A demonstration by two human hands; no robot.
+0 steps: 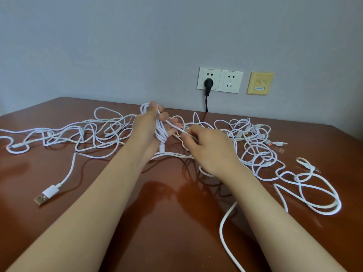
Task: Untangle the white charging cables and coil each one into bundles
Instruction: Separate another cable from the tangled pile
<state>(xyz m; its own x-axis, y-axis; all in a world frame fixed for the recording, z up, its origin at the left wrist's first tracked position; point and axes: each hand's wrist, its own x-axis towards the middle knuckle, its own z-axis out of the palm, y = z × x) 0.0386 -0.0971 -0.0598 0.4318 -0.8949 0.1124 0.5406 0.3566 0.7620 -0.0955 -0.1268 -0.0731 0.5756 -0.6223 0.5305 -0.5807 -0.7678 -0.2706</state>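
Note:
Several white charging cables lie tangled across the brown table (pixel 167 222). My left hand (pixel 149 126) is raised above the table's middle with a coil of white cable (pixel 161 132) looped round its palm and fingers. My right hand (pixel 208 148) sits just to the right and pinches a strand that runs from that coil. A loose tangle (pixel 82 134) spreads to the left, ending in a USB plug (pixel 46 195). Another tangle (pixel 255 146) lies to the right, with looser loops (pixel 314 193) near the right edge.
The table stands against a grey wall. On that wall are two white sockets, the left one (pixel 208 78) holding a black plug whose cord drops behind the table, and a beige network plate (pixel 260 83). One white cable (pixel 225 232) trails off the front edge.

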